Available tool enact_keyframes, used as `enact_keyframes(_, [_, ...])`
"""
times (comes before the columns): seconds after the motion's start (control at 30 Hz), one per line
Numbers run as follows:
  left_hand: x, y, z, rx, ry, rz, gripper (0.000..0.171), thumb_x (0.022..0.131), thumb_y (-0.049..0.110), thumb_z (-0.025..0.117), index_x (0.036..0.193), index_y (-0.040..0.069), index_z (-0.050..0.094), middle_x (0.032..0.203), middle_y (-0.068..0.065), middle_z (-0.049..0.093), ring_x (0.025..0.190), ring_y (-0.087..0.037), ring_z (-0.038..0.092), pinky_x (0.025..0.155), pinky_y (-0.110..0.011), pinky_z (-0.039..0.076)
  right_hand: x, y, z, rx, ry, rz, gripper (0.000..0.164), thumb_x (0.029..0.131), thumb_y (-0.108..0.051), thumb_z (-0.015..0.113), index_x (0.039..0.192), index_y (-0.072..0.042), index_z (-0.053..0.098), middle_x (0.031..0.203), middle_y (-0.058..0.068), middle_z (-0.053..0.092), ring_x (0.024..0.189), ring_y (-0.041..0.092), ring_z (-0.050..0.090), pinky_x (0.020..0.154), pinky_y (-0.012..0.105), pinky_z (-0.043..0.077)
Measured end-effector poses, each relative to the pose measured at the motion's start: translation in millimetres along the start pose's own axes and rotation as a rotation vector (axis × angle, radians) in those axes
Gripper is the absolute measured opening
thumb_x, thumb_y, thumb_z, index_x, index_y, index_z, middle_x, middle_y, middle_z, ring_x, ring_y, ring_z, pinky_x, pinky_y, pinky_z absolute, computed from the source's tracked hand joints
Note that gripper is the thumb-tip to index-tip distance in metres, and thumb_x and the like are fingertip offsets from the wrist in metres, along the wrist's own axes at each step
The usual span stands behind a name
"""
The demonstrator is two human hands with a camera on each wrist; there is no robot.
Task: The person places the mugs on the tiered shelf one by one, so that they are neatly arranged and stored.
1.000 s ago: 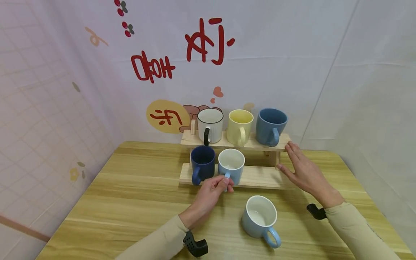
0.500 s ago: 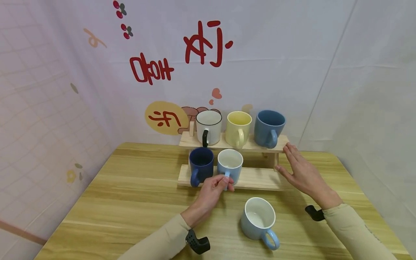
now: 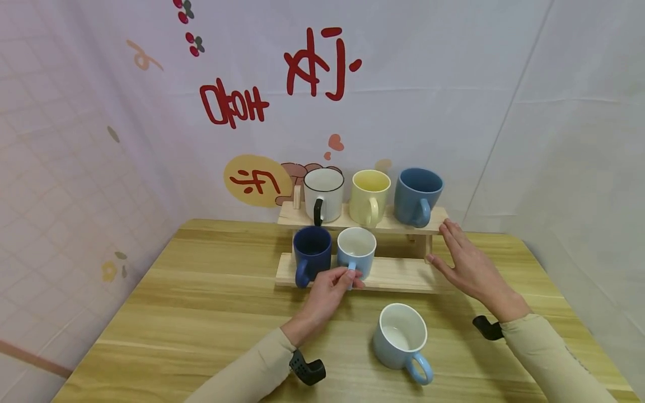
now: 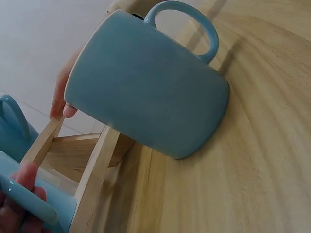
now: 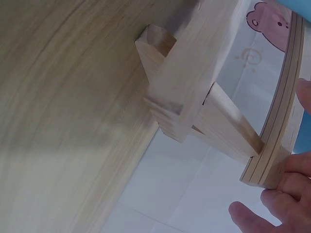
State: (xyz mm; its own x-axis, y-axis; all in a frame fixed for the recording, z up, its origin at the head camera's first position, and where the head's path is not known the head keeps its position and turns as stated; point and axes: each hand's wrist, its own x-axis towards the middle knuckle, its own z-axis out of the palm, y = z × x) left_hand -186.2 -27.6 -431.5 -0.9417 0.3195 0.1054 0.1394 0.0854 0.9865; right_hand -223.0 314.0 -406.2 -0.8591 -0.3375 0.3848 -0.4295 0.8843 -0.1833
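My left hand pinches the handle of a light blue mug with a white inside, which stands upright on the lower board of a two-tier wooden rack. In the left wrist view, the fingers curl about that handle. A navy mug stands just left of it. My right hand has its fingers extended, the tips at the right end of the rack's upper board; the right wrist view shows the fingers against that board end. A second light blue mug stands on the table between my forearms.
On the upper board are a white mug with a black rim and handle, a yellow mug and a medium blue mug. Behind the wooden table hangs a printed white cloth. Another cloth wall borders the left side.
The left hand and the light blue mug it pinches have moved very slightly back on the lower board. The right hand keeps its place at the rack's end.
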Motion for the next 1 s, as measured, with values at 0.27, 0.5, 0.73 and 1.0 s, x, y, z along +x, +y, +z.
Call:
enact_keyframes(0.27, [-31.6,-3.8,-12.8,0.147,0.008,0.056,0.037,0.107,0.021,0.06,0.138,0.002,0.065,0.135,-0.012,0.067,0.128,-0.03,0.061,0.109,-0.049,0.047,0.8,-0.5,1.3,0.0,0.004,-0.016,0.084,0.097,-0.031,0.074,0.156,0.012,0.032,0.162,0.033,0.029,0.147,0.052,0.033,0.105,0.07,0.039])
enact_keyframes(0.5, [-67.7,7.0,-37.1,0.309,-0.02,0.114,0.037,0.106,0.029,0.061,0.141,0.017,0.065,0.142,0.001,0.064,0.133,-0.027,0.058,0.109,-0.052,0.046,2.0,1.4,-1.7,0.002,0.008,-0.011,0.084,0.098,-0.033,0.073,0.156,0.011,0.031,0.162,0.032,0.029,0.148,0.05,0.031,0.105,0.07,0.039])
enact_keyframes(0.73, [-83.3,15.0,-81.5,0.486,0.05,0.261,0.025,0.107,0.025,0.059,0.127,0.021,0.072,0.128,0.008,0.071,0.119,-0.016,0.065,0.095,-0.044,0.055,-0.8,2.2,-1.8,0.013,-0.015,0.009,0.085,0.099,-0.034,0.071,0.158,0.01,0.029,0.164,0.032,0.026,0.149,0.05,0.029,0.105,0.071,0.038])
enact_keyframes(1.0, [-56.6,-0.1,-131.1,0.755,0.057,0.338,0.044,0.106,0.03,0.06,0.142,0.006,0.061,0.147,-0.01,0.059,0.138,-0.035,0.051,0.111,-0.063,0.039,-0.3,0.8,-1.7,0.028,-0.021,0.003,0.085,0.099,-0.034,0.071,0.159,0.009,0.028,0.164,0.032,0.025,0.15,0.049,0.028,0.106,0.071,0.037])
